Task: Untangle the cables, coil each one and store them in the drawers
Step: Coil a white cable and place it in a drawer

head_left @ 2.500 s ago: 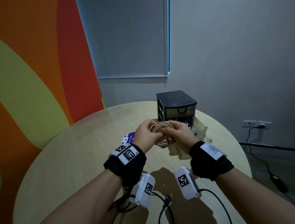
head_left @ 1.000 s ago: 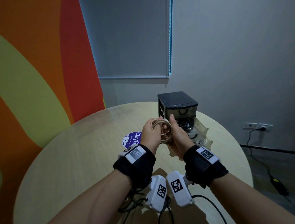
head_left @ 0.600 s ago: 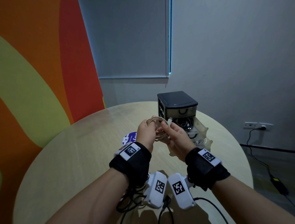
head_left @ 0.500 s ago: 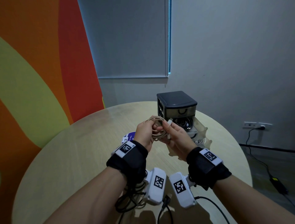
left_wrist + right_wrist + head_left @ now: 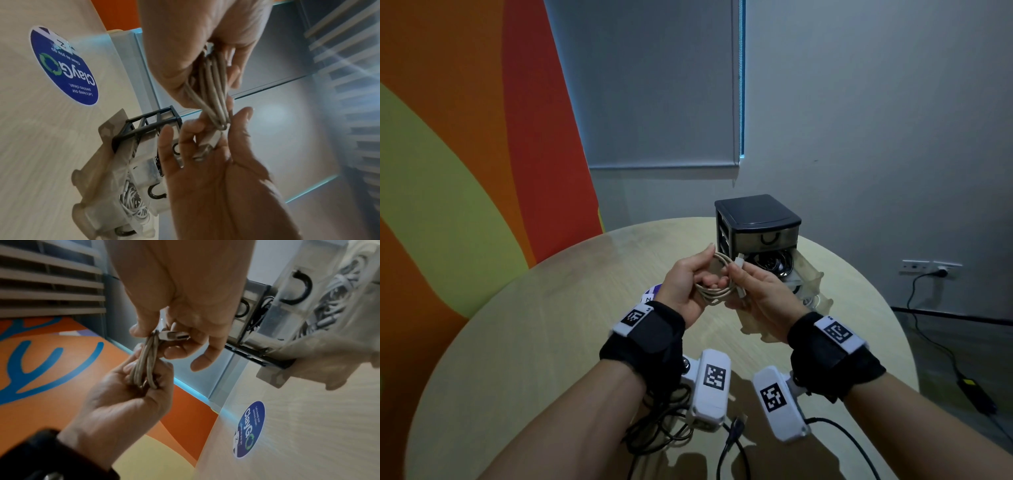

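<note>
A beige cable is wound into a small coil and held above the table in front of the drawer unit. My left hand grips the coil's left side, its fingers curled through the loops. My right hand pinches the coil's right side, where the white plug sticks out between thumb and fingers. Two lower drawers stand pulled out: one holds a black coiled cable, the lowest a white cable. The top drawer is closed.
The round wooden table carries a blue round sticker left of the hands. Loose black cables lie near the front edge under my wrists. A wall socket with a black lead is at the right.
The hands have moved apart from covering the coil together. The right hand now pinches the plug end at the coil's right side, while the left still holds the loops.
</note>
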`<control>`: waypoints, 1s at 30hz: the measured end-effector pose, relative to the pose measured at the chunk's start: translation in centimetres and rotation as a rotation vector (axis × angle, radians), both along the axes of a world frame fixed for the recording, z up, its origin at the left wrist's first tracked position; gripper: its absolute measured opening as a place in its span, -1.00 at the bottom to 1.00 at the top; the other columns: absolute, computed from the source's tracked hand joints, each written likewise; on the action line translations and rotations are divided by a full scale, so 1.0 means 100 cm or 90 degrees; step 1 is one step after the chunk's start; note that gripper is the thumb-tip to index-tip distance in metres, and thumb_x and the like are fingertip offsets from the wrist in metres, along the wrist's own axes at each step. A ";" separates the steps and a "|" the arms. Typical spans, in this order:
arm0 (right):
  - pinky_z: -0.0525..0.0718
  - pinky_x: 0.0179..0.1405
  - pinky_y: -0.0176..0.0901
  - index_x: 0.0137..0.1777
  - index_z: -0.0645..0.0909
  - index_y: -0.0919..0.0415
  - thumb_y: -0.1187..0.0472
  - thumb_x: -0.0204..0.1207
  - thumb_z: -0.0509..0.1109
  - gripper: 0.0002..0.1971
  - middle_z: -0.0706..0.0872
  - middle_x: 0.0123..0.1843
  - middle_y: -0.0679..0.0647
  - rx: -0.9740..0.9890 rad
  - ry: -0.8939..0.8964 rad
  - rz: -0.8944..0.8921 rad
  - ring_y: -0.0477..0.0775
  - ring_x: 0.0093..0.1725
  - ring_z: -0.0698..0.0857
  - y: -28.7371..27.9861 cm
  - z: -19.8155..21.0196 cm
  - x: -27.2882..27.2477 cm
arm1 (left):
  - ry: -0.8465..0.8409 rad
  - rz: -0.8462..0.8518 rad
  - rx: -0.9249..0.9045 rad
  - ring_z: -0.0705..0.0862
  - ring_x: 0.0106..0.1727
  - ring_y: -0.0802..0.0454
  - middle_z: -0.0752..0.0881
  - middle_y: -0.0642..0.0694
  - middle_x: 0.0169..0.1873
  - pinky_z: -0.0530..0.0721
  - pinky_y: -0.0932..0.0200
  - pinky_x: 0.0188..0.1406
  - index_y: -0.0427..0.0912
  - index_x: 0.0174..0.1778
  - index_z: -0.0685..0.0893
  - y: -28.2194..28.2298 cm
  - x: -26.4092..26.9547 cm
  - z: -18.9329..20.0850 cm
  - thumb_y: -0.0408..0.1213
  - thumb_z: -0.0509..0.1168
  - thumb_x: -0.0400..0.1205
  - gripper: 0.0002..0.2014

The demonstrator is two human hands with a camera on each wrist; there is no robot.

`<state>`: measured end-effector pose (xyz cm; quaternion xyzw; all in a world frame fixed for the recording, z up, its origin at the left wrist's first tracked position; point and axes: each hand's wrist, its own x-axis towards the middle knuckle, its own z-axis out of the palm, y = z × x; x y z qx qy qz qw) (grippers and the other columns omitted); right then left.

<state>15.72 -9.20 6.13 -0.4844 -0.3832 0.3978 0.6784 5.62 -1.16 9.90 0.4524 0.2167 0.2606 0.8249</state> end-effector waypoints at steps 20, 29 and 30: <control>0.66 -0.46 -0.34 -0.31 0.66 0.25 0.44 0.28 0.57 -0.85 0.75 -0.40 0.05 0.060 -0.117 -0.311 -0.15 -0.45 0.71 -0.012 0.004 0.000 | 0.163 0.162 0.104 0.49 -0.52 0.10 0.46 0.04 -0.66 0.49 0.24 -0.49 -0.15 -0.31 0.58 -0.005 0.014 -0.003 -0.17 0.34 0.61 -0.78; 0.66 -0.40 -0.33 -0.30 0.66 0.17 0.29 0.28 0.63 -0.83 0.76 -0.36 0.03 0.001 -0.159 -0.375 -0.14 -0.42 0.74 -0.007 -0.003 0.002 | 0.099 0.145 0.088 0.56 -0.45 0.08 0.51 -0.03 -0.48 0.60 0.16 -0.35 -0.16 -0.37 0.50 -0.009 0.024 -0.010 -0.11 0.22 0.69 -0.68; 0.64 -0.43 -0.35 -0.29 0.64 0.17 0.29 0.32 0.60 -0.85 0.74 -0.38 0.01 -0.002 -0.164 -0.379 -0.19 -0.46 0.71 -0.006 -0.003 0.000 | 0.101 0.155 0.095 0.55 -0.44 0.08 0.50 -0.04 -0.47 0.59 0.16 -0.34 -0.17 -0.36 0.49 -0.009 0.026 -0.011 -0.12 0.21 0.69 -0.68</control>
